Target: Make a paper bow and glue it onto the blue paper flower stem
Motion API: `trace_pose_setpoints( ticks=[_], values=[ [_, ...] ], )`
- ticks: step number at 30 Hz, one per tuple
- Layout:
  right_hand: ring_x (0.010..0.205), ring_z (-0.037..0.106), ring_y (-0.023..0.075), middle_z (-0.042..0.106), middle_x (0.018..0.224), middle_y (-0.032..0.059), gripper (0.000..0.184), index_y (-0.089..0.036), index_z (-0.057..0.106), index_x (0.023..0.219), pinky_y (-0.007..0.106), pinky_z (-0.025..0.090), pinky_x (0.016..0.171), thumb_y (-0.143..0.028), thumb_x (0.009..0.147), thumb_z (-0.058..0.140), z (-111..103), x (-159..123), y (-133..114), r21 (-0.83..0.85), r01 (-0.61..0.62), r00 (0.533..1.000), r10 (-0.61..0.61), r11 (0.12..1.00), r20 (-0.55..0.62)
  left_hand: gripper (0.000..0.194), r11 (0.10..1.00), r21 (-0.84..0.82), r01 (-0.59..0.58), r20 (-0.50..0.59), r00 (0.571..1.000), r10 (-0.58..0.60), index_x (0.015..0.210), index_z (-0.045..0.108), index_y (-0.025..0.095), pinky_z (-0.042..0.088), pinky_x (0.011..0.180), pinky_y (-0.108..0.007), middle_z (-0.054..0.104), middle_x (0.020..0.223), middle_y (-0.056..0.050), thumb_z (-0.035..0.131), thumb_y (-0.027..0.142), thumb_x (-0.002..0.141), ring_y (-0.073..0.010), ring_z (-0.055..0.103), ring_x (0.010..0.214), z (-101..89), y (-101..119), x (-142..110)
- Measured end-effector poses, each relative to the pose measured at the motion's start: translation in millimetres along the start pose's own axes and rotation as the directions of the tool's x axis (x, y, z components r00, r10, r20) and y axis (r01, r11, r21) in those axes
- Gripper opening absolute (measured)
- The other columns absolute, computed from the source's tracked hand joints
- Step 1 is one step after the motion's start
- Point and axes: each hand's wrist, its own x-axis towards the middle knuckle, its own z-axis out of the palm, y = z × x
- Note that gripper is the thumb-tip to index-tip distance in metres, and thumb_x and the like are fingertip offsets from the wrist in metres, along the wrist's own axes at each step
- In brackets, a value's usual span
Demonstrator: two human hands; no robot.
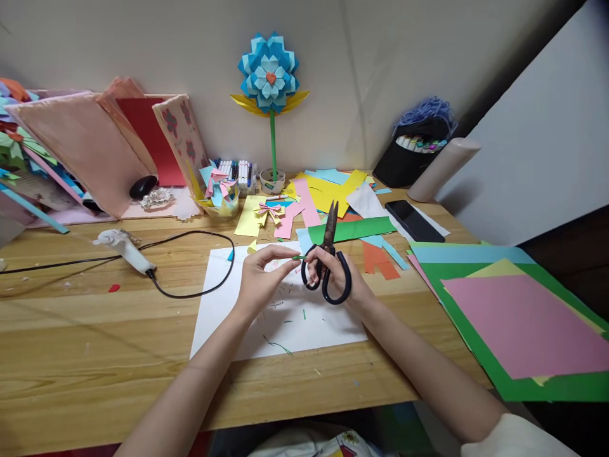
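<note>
My left hand (pixel 261 273) pinches a small green paper piece (pixel 299 257) between thumb and forefinger. Black-handled scissors (pixel 329 236) are held in my right hand (pixel 340 273), blades together and pointing away from me. The right fingertips meet the green piece at its right end, close beside the scissors' left loop. Both hands are over a white sheet of paper (pixel 214 317), on which thin green clippings (pixel 277 344) and small dark specks lie.
A glue gun (pixel 124 251) with a black cord lies left. Behind stand a blue paper flower (pixel 270 76), a tub of paper pieces (pixel 221 202) and a black marker holder (pixel 412 149). Paper scraps (pixel 328 190), a phone (pixel 413 220) and coloured sheets (pixel 528 324) are at the right and back.
</note>
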Motion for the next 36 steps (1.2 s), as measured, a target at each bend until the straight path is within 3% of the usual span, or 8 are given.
trace_pose_setpoints(
  ticks=[9, 16, 22, 26, 29, 32, 34, 36],
  values=[
    [0.052, 0.053, 0.0092, 0.057, 0.06, -0.0013, 0.023, -0.015, 0.054, 0.072, 0.023, 0.045, 0.056, -0.037, 0.076, 0.06, -1.3, -2.2, -3.0, -0.086, -0.004, 0.996, 0.011, 0.996, 0.085, 0.006, 0.999, -0.031, 0.007, -0.013, 1.0, -0.008, 0.069, 0.071, 0.02, 0.043, 0.091, -0.033, 0.069, 0.089, -0.007, 0.07, 0.017, 0.064, -0.0206, 0.062, 0.091, 4.1, 5.2, -3.5],
    [0.05, 0.053, 0.0084, 0.056, 0.058, -0.0022, 0.024, -0.015, 0.054, 0.073, 0.022, 0.044, 0.053, -0.038, 0.074, 0.063, -4.6, -1.2, -1.7, -0.13, 0.018, 1.0, -0.016, 0.991, 0.022, 0.033, 0.983, -0.166, 0.075, 0.14, 0.989, -0.052, 0.102, 0.063, 0.019, 0.045, 0.088, -0.03, 0.061, 0.114, -0.009, 0.067, 0.022, 0.069, -0.0195, 0.059, 0.098, 1.4, 9.9, -2.8],
    [0.051, 0.052, 0.0102, 0.055, 0.057, -0.0016, 0.03, -0.015, 0.054, 0.071, 0.023, 0.043, 0.053, -0.043, 0.07, 0.064, 0.7, -3.9, -5.4, -0.246, 0.014, 1.0, -0.013, 0.969, 0.008, 0.023, 0.971, -0.107, 0.216, 0.16, 0.967, -0.197, 0.085, 0.068, 0.016, 0.049, 0.071, -0.027, 0.066, 0.079, -0.005, 0.068, 0.031, 0.069, -0.0147, 0.061, 0.069, 3.4, 3.6, -0.2],
    [0.052, 0.05, 0.0108, 0.057, 0.061, 0.0003, 0.031, -0.016, 0.054, 0.077, 0.024, 0.042, 0.053, -0.046, 0.073, 0.059, 0.6, -4.9, -7.5, -0.371, 0.049, 0.995, -0.075, 0.928, -0.058, 0.019, 0.955, -0.128, 0.268, 0.093, 0.962, -0.257, 0.072, 0.068, 0.015, 0.05, 0.07, -0.027, 0.064, 0.068, -0.003, 0.069, 0.033, 0.066, -0.0145, 0.061, 0.066, 1.4, -1.0, 3.3],
    [0.055, 0.049, 0.0126, 0.058, 0.064, 0.0018, 0.027, -0.017, 0.054, 0.077, 0.024, 0.039, 0.053, -0.044, 0.078, 0.052, -13.1, -0.8, -10.5, -0.623, 0.026, 0.96, -0.193, 0.782, -0.202, 0.022, 0.915, -0.239, 0.324, 0.005, 0.943, -0.333, 0.075, 0.067, 0.015, 0.05, 0.075, -0.029, 0.067, 0.071, -0.003, 0.073, 0.033, 0.063, -0.0152, 0.064, 0.068, -9.8, 0.3, 3.6],
    [0.065, 0.053, 0.0189, 0.06, 0.07, 0.0056, 0.021, -0.019, 0.055, 0.073, 0.027, 0.036, 0.055, -0.038, 0.077, 0.049, -35.4, 7.2, -10.3, -0.898, -0.149, 0.932, -0.246, 0.413, -0.267, 0.025, 0.881, -0.326, 0.343, -0.045, 0.925, -0.377, 0.078, 0.067, 0.015, 0.049, 0.077, -0.03, 0.069, 0.073, -0.004, 0.075, 0.031, 0.06, -0.0157, 0.065, 0.07, -32.4, 3.3, -1.8],
    [0.071, 0.055, 0.0229, 0.061, 0.075, 0.0093, 0.017, -0.018, 0.056, 0.073, 0.03, 0.037, 0.058, -0.033, 0.076, 0.048, -49.6, 12.9, -5.8, -0.963, -0.221, 0.932, -0.256, 0.156, -0.256, 0.026, 0.858, -0.373, 0.353, -0.075, 0.91, -0.407, 0.079, 0.067, 0.015, 0.049, 0.078, -0.028, 0.07, 0.076, -0.005, 0.076, 0.03, 0.06, -0.0148, 0.066, 0.071, -52.5, 4.3, -8.6],
    [0.074, 0.056, 0.0252, 0.062, 0.077, 0.0113, 0.019, -0.017, 0.058, 0.075, 0.032, 0.039, 0.06, -0.033, 0.076, 0.048, -59.1, 17.8, 0.8, -0.976, -0.217, 0.949, -0.227, 0.028, -0.218, 0.026, 0.837, -0.426, 0.343, -0.121, 0.895, -0.428, 0.077, 0.067, 0.015, 0.048, 0.078, -0.026, 0.069, 0.077, -0.004, 0.077, 0.03, 0.059, -0.0128, 0.065, 0.07, -74.7, 3.4, -16.9]
  ],
)
